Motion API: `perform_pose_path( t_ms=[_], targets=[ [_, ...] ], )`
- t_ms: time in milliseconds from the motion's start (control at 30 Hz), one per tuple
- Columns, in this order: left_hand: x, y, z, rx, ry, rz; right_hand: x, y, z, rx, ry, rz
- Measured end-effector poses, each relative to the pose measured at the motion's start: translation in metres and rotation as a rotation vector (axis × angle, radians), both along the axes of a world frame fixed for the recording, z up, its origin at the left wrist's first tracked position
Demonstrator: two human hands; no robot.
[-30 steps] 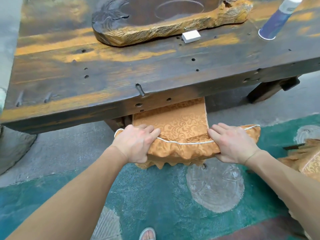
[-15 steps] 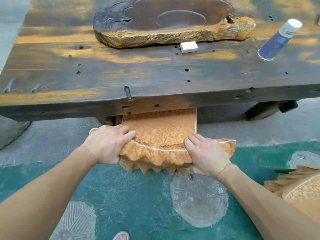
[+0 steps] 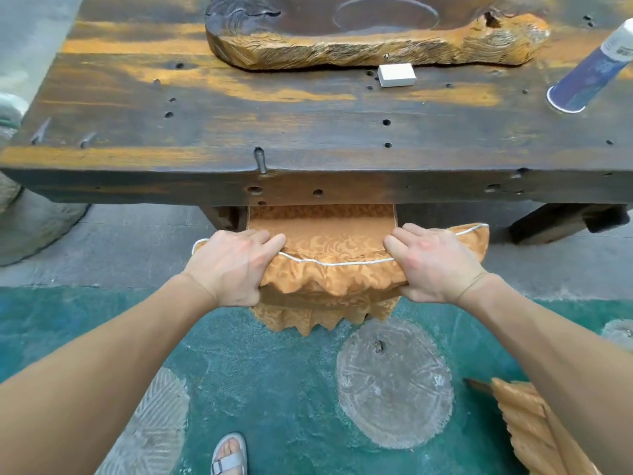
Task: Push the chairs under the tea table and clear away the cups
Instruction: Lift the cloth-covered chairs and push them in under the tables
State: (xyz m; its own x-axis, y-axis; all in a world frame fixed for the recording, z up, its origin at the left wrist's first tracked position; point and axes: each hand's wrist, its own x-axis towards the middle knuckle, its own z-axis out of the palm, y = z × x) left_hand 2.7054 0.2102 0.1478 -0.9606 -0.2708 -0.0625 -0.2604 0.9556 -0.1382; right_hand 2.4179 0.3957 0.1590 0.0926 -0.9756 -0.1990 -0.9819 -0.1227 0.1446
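A chair with an orange patterned cushion cover stands mostly under the dark wooden tea table; only its near edge sticks out. My left hand grips the cushion's left front edge and my right hand grips its right front edge. A blue and white paper cup stands on the table at the far right. A second orange-covered chair shows at the bottom right, outside the table.
A carved wooden tea tray lies at the table's back, with a small white box in front of it. The floor is green with round stone inlays. A sandalled foot is at the bottom. A table leg stands right.
The chair has slid further under the table, so less of the cushion shows. Both hands stay gripped on its front edge.
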Motion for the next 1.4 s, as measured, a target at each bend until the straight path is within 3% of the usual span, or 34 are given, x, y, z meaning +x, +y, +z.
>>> perform_pose_path(
  t_ms=[367, 600, 1400],
  targets=[
    [-0.054, -0.074, -0.001, -0.031, 0.039, 0.045, -0.057, -0.082, -0.002, -0.075, 0.04, 0.039],
    [-0.053, -0.132, 0.003, -0.021, 0.009, 0.001, -0.043, -0.118, -0.005, -0.117, -0.002, 0.03],
    [-0.048, -0.136, -0.003, 0.005, 0.026, -0.021, -0.031, -0.118, -0.001, -0.056, -0.001, -0.12]
  ],
)
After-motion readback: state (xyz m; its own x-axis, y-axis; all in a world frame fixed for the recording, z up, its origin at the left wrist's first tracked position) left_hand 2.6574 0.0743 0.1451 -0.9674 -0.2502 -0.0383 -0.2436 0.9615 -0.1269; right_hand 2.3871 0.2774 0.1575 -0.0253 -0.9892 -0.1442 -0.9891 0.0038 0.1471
